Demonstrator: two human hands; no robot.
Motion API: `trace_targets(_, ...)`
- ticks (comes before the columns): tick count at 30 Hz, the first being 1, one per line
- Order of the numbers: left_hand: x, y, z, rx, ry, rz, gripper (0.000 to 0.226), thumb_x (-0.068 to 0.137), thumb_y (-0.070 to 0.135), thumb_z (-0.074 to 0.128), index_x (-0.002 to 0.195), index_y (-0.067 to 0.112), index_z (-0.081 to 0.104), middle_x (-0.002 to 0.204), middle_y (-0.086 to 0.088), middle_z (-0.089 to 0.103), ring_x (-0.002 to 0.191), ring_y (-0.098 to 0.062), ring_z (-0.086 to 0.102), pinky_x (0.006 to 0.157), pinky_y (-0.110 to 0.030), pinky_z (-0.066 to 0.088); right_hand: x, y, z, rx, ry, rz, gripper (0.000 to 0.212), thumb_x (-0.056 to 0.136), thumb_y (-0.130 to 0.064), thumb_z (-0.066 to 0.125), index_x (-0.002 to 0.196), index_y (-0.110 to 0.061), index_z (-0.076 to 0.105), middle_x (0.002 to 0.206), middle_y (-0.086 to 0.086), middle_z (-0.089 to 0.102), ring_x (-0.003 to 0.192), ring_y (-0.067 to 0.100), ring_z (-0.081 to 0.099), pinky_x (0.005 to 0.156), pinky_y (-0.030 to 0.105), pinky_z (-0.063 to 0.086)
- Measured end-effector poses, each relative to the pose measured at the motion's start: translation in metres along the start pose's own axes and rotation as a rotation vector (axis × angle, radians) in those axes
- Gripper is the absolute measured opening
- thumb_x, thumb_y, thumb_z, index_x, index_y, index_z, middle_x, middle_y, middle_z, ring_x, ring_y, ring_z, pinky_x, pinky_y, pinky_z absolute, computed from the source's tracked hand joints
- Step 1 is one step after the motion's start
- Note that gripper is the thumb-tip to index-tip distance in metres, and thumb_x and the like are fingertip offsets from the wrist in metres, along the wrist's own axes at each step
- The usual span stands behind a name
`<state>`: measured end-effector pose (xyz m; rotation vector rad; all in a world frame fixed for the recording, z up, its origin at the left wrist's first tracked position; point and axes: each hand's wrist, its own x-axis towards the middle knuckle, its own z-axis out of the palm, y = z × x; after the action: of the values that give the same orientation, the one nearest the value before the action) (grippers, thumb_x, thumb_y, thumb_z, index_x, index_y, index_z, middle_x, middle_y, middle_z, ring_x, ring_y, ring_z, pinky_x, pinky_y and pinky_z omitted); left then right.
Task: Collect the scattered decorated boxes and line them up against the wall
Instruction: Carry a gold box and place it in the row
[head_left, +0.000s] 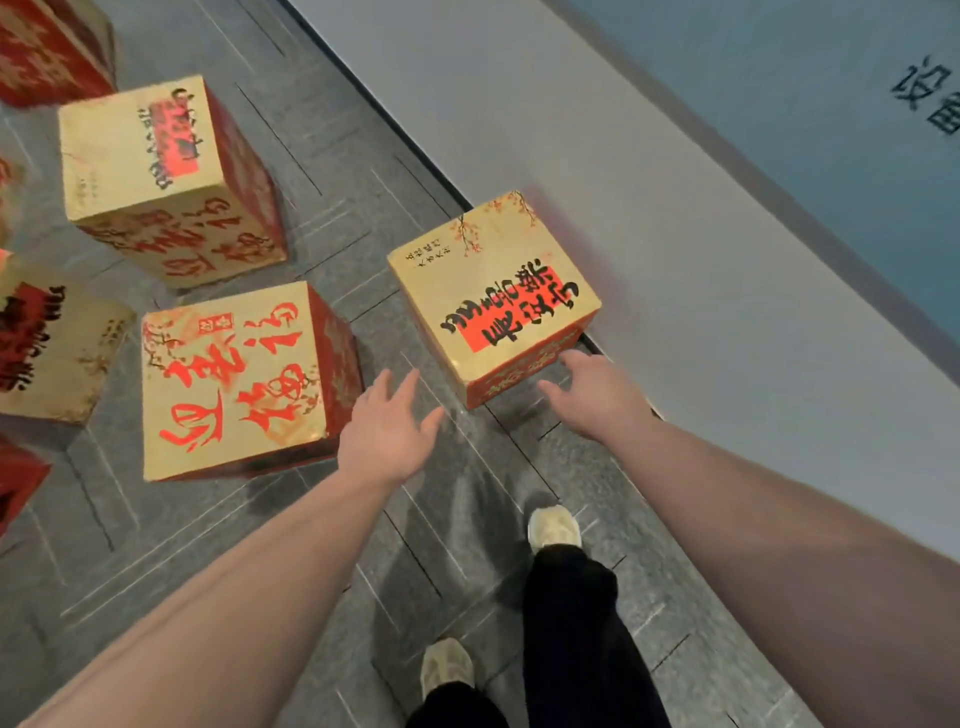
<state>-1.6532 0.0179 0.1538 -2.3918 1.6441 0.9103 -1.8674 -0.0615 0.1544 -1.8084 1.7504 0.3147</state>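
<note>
A gold box with black writing on a red patch (493, 291) stands on the grey floor with its far corner against the white wall (649, 218). My right hand (597, 395) is open just below its near right corner, fingertips close to the edge. My left hand (387, 431) is open too, between that box and a gold box with red calligraphy (234, 384) to the left. Another gold and red box (166, 182) stands farther back on the left.
More decorated boxes sit at the left edge (52, 348) and the top left corner (47, 47). My feet in pale shoes (553, 527) stand on the grey patterned floor (156, 561) near the wall. A dark baseboard runs along the wall's foot.
</note>
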Motion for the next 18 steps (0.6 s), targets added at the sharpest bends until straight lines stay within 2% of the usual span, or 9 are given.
trace_targets(3, 0.045, 0.011, 0.004, -0.009, -0.052, -0.051, 0.064, 0.094, 0.059, 0.035, 0.150, 0.038, 0.010, 0.160, 0.001, 0.003, 0.146, -0.024, 0.008, 0.113, -0.044, 0.027, 0.059, 0.003, -0.002, 0.001, -0.015, -0.014, 0.059, 0.093, -0.050, 0.049, 0.143, -0.022, 0.034, 0.136, 0.012, 0.050, 0.123, 0.035, 0.048, 0.098, 0.048, 0.046)
trace_targets(6, 0.094, 0.019, 0.013, -0.027, -0.084, -0.091, 0.070, 0.093, 0.062, 0.033, 0.151, 0.035, 0.004, 0.160, 0.001, -0.001, 0.147, -0.024, 0.004, 0.115, -0.044, 0.023, 0.119, 0.007, -0.006, -0.012, -0.035, -0.027, 0.066, 0.092, -0.051, 0.050, 0.148, -0.026, 0.026, 0.140, 0.014, 0.044, 0.127, 0.036, 0.044, 0.100, 0.050, 0.043)
trace_targets(11, 0.162, 0.034, 0.030, -0.122, -0.081, -0.183, 0.080, 0.090, 0.063, 0.042, 0.151, 0.032, 0.001, 0.160, -0.002, -0.001, 0.147, -0.028, 0.005, 0.116, -0.048, 0.020, 0.201, 0.020, -0.009, -0.045, -0.026, -0.063, 0.070, 0.087, -0.054, 0.057, 0.145, -0.023, 0.032, 0.132, 0.019, 0.047, 0.125, 0.040, 0.044, 0.101, 0.048, 0.043)
trace_targets(18, 0.234, 0.046, 0.046, -0.181, 0.005, -0.273, 0.098, 0.078, 0.077, 0.044, 0.150, 0.035, -0.008, 0.160, -0.003, -0.010, 0.147, -0.030, 0.001, 0.116, -0.049, 0.019, 0.278, 0.019, -0.010, -0.117, -0.023, -0.070, 0.086, 0.085, -0.061, 0.056, 0.152, -0.028, 0.013, 0.154, 0.019, 0.021, 0.142, 0.039, 0.021, 0.113, 0.051, 0.029)
